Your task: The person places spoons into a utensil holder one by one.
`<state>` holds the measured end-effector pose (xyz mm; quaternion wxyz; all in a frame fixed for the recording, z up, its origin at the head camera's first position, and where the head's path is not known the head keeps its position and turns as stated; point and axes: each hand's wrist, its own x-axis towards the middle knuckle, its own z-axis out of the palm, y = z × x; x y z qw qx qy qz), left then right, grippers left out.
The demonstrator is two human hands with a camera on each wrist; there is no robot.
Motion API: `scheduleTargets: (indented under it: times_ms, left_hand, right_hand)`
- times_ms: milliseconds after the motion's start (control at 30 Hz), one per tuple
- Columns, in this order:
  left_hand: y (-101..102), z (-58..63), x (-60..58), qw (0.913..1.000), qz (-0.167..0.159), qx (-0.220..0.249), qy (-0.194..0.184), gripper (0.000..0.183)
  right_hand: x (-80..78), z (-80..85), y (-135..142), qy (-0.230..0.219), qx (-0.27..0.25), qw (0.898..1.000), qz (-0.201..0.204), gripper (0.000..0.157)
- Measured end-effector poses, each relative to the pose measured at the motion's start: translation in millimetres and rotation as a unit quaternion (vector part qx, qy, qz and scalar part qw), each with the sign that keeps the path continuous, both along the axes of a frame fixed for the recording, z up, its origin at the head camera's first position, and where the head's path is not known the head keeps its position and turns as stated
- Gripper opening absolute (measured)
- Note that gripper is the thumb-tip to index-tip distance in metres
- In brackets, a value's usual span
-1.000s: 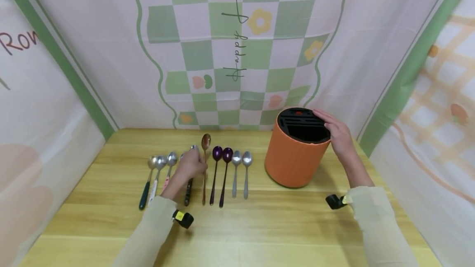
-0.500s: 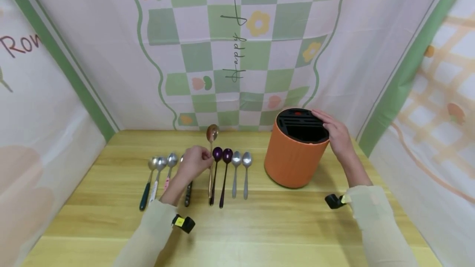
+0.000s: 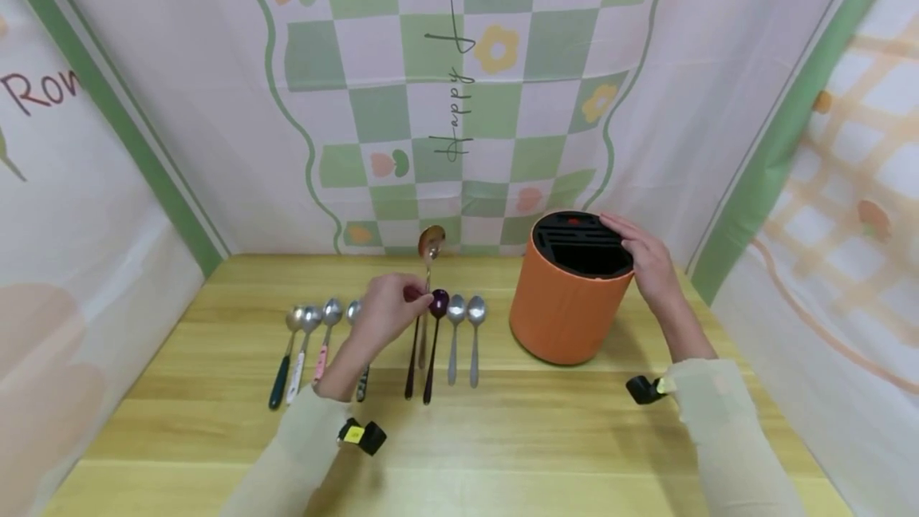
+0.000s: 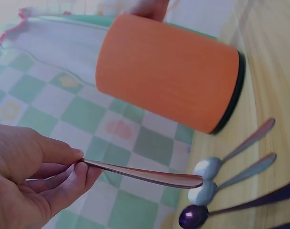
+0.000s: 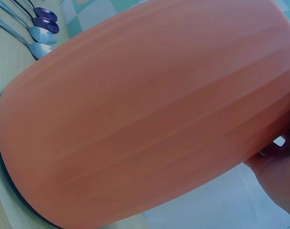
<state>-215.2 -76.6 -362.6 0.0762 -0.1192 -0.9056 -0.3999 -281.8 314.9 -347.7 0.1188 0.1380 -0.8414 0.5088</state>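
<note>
My left hand (image 3: 391, 305) pinches a long copper-coloured spoon (image 3: 431, 241) between thumb and fingertips, with its bowl upward at the back in the head view. In the left wrist view the copper spoon's handle (image 4: 145, 176) points away from the fingertips. Below the hand lie two dark purple spoons (image 3: 439, 304), one partly hidden by the fingers. On the right stands an orange utensil holder (image 3: 567, 313) with a black slotted insert (image 3: 577, 239). My right hand (image 3: 649, 258) rests on the holder's right rim, its visible fingers extended.
Two silver spoons (image 3: 475, 311) lie between the purple ones and the holder. At left are several spoons with coloured handles, including a dark green-handled spoon (image 3: 280, 381) and a pink-handled spoon (image 3: 321, 361). A patterned cloth (image 3: 495, 114) hangs behind the wooden table (image 3: 531, 445).
My left hand has lifted the copper spoon from the row and carried it right, over the purple spoons. The right hand stays on the holder.
</note>
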Motion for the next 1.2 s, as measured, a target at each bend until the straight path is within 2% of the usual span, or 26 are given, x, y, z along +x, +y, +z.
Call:
scheduleTargets:
  times_ms: [233, 467, 633, 933, 1200]
  left_hand:
    - [14.3, 13.2, 1.8, 0.9990, -0.015, 0.007, 0.041, 0.005]
    - [30.8, 27.8, 1.3, 0.9973, -0.016, 0.004, 0.071, 0.007]
    - [41.3, 38.0, 1.1, 0.9937, -0.033, 0.020, 0.106, 0.008]
    - [59.7, 55.3, 2.2, 0.9909, -0.056, 0.039, 0.116, 0.009]
    - [80.0, 67.3, 2.6, 0.9843, -0.085, 0.065, 0.141, 0.009]
  right_hand:
    - [-0.5, -0.2, -1.0, 0.002, -0.002, 1.000, 0.002, 0.047]
    - [-0.2, 0.6, -2.8, 0.002, 0.010, 1.000, -0.007, 0.047]
    - [-0.5, -0.7, -3.5, 0.008, 0.012, 1.000, -0.008, 0.047]
    - [-2.2, 0.5, -4.6, -0.004, 0.002, 1.000, -0.003, 0.048]
    - [-3.0, -1.5, 1.0, -0.001, -0.007, 1.000, -0.004, 0.049]
